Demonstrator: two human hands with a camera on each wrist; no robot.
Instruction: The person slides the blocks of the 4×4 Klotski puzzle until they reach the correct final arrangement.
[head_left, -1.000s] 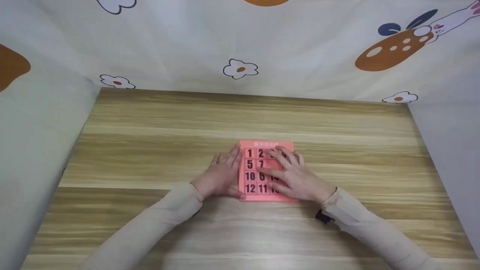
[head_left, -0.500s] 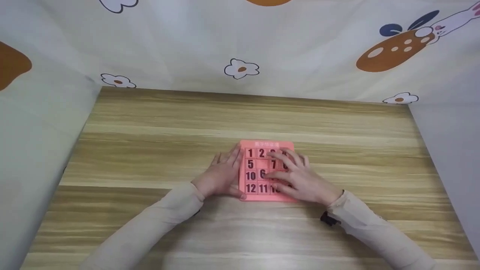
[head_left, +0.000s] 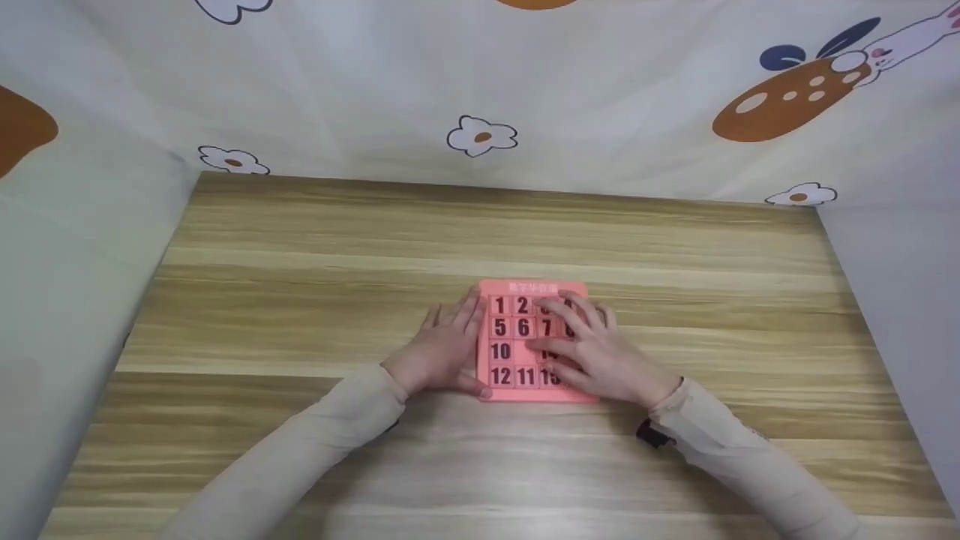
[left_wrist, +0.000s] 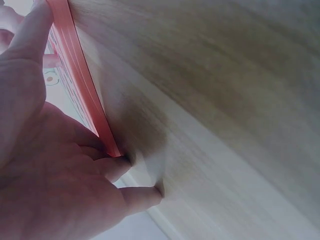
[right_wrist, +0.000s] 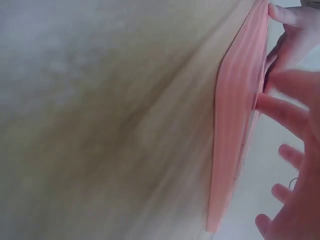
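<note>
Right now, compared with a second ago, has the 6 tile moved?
Yes: the 6 tile moved up one row on the pink board, from beside the 10 tile to beside the 5 tile.

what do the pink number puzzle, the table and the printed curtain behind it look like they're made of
Puzzle: probably hard plastic, smooth; its sides look evenly pink with straight, clean edges.
Table: wood or a wood-print laminate, fairly smooth; it shows streaky grain and a soft shine near the front.
Curtain: likely fabric, matte, judging by its soft creases.
</note>
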